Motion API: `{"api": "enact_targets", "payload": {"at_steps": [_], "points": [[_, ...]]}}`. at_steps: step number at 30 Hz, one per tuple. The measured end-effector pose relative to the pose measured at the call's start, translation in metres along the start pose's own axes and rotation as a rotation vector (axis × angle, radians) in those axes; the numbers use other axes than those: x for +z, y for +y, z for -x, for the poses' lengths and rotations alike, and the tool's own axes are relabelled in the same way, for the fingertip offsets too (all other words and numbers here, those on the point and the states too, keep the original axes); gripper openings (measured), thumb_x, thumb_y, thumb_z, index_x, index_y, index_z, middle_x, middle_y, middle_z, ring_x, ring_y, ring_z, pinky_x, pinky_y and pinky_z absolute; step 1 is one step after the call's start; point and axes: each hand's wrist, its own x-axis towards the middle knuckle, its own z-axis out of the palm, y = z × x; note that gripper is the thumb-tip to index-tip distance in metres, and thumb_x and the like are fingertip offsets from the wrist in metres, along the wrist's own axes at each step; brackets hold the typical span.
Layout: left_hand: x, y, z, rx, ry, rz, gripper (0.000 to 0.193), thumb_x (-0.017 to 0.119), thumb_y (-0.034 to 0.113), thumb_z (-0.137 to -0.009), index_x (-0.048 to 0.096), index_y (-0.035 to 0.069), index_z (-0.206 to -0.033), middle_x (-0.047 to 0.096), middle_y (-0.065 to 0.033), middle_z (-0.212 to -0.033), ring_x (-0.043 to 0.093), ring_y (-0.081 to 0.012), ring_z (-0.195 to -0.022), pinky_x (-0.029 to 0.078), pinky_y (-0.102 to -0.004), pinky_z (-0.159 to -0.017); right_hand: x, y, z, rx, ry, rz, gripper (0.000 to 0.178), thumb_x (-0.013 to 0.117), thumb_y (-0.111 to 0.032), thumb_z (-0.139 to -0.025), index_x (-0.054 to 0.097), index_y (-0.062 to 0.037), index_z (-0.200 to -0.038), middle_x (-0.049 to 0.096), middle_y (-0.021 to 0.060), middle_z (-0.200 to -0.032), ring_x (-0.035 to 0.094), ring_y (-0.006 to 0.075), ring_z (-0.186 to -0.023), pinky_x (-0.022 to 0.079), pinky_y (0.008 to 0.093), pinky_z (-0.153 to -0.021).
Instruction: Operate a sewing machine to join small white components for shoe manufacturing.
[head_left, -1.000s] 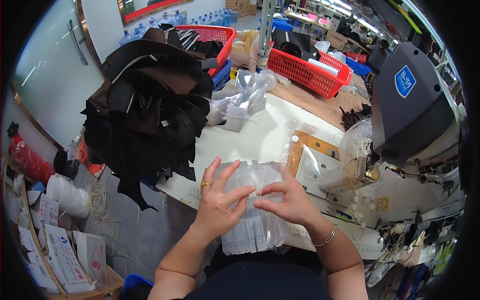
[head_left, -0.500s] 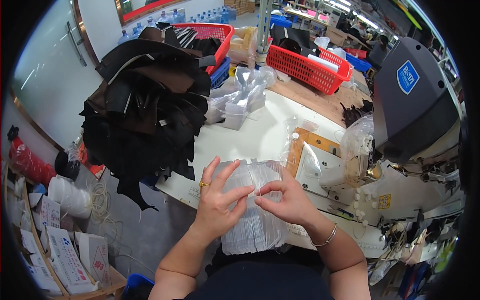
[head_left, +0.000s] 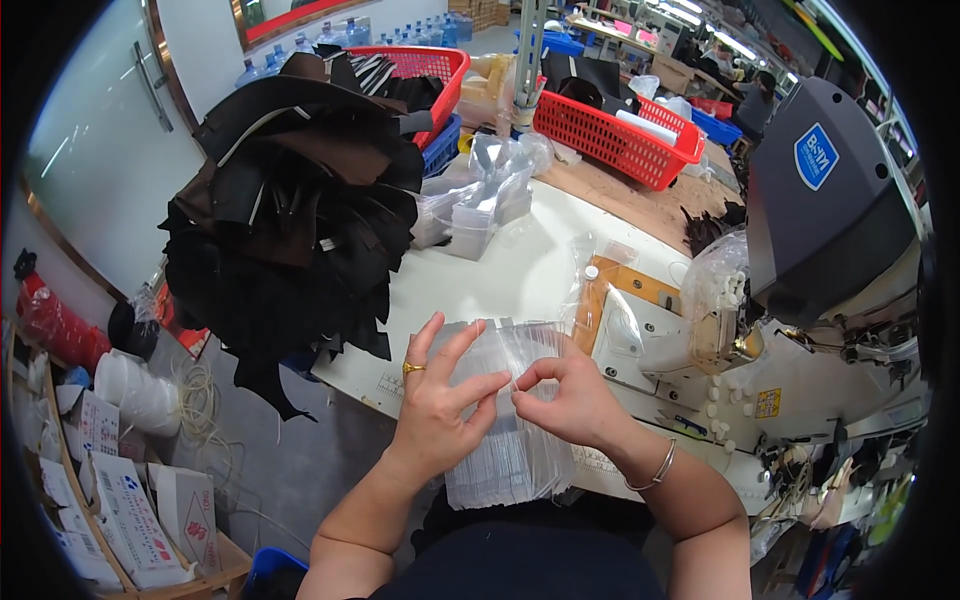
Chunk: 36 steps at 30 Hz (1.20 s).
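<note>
Stack of clear plastic pieces [head_left: 500,460], already gathered, sits in the head view at the near edge of the desk [head_left: 550,245]; left hand [head_left: 440,405] and right hand [head_left: 575,402] meet over it, grip indiscernible; what remains cannot be told.

Near bundle [head_left: 508,460] is translucent whitish, finely striped. Left heap [head_left: 290,235] is black and brown; far-right basket [head_left: 605,143] red, right machine head [head_left: 835,230] dark grey.

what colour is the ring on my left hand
Gold-coloured. The ring on your left hand shows best in the head view.
</note>
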Motion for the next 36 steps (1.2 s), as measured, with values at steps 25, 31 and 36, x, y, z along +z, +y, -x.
{"api": "enact_targets", "payload": {"at_steps": [25,31,36], "points": [[-0.001,0.000,0.002,-0.009,0.019,0.009,0.025,0.069,0.005,-0.067,0.074,0.018,-0.088,0.053,-0.0114,-0.129,0.033,-0.0394,-0.129,0.032,-0.0464,-0.105,-0.001,0.023,-0.003,0.032,-0.027,-0.112,0.015,0.063,-0.013,-0.072,0.069,-0.0013,-0.080,0.066,0.0128,-0.094,0.061,0.0185,-0.086,0.047,0.0293,-0.082],[-0.001,-0.003,0.004,-0.005,0.026,0.017,0.024,0.070,0.005,-0.067,0.073,0.018,-0.087,0.053,-0.0113,-0.129,0.034,-0.0399,-0.129,0.033,-0.0467,-0.104,0.009,0.027,0.008,-0.199,0.246,0.060,0.014,0.062,-0.007,-0.071,0.067,-0.0052,-0.083,0.041,0.0234,-0.136,0.042,0.0337,-0.127,0.041,0.0361,-0.097],[-0.002,0.000,0.003,-0.018,0.014,0.023,0.023,0.070,0.006,-0.068,0.073,0.018,-0.087,0.052,-0.0113,-0.129,0.034,-0.0399,-0.129,0.031,-0.0474,-0.105,0.005,0.015,0.009,-0.254,0.259,0.001,0.017,0.060,-0.005,-0.070,0.067,-0.0068,-0.086,0.018,0.0265,-0.148,0.021,0.0433,-0.138,0.028,0.0441,-0.108]]}}
